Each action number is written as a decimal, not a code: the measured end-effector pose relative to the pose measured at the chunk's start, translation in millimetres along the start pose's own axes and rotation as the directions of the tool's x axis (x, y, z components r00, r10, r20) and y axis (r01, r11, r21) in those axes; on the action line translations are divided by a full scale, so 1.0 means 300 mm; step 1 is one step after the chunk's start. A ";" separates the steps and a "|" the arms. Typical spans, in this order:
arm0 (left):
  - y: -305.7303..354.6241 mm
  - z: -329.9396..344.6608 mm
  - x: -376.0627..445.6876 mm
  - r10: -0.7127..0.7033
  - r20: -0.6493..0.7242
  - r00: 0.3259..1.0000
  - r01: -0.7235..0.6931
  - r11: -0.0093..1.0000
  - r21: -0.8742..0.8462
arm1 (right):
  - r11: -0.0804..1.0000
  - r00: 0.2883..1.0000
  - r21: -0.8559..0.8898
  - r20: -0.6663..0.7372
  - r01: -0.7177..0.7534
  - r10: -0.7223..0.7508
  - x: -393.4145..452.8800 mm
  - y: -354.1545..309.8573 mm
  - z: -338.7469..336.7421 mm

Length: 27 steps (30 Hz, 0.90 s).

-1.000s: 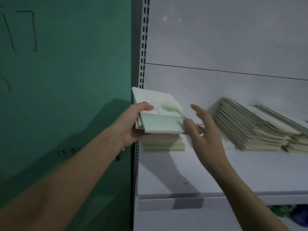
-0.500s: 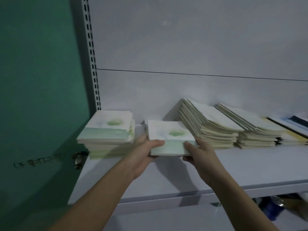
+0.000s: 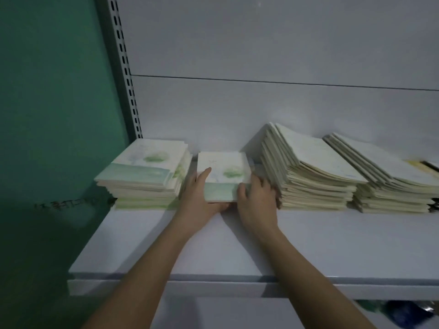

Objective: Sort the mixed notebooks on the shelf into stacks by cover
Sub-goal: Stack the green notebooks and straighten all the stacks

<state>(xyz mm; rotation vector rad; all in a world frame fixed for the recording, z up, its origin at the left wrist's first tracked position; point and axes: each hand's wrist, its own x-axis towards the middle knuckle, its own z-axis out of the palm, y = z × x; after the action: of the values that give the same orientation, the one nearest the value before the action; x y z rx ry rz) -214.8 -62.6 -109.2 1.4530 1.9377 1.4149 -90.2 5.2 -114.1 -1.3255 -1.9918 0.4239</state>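
Green-and-white covers mark the small bundle of notebooks (image 3: 224,176) that I see held between both hands at the middle-left of the white shelf (image 3: 308,245). My left hand (image 3: 202,198) grips the bundle's left edge, thumb lying across the top cover and fingers curled beneath the near corner. My right hand (image 3: 257,198) clasps the right edge, thumb on the lower green band, fingers wrapped round the far side and touching the neighbouring pile. I cannot tell whether the bundle rests on the shelf or sits slightly above it; the hands hide its underside.

Just beside the bundle on the left stands a stack with matching covers (image 3: 147,172), a green patch and a green lower band on top, set against the slotted upright (image 3: 123,67) at the shelf's left end. To the right, touching my right hand's knuckles, lies a tall pale stack (image 3: 308,172), its edges fanned and leaning. A second pale stack (image 3: 384,179) adjoins it further right. At the far right edge a yellow-edged and dark cover show, too cropped to identify. A green wall (image 3: 54,103) with faint writing flanks the shelf.
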 end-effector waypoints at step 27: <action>-0.015 0.017 -0.001 -0.030 0.010 0.999 0.029 0.994 0.106 | 0.967 0.999 0.254 0.034 0.005 -0.014 0.059 0.088 0.027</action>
<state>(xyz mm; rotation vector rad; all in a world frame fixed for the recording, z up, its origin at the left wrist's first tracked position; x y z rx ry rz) -213.3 -60.2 -115.4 1.4686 2.0469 1.3062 -82.3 33.0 -129.2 -1.1541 -1.8985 0.6786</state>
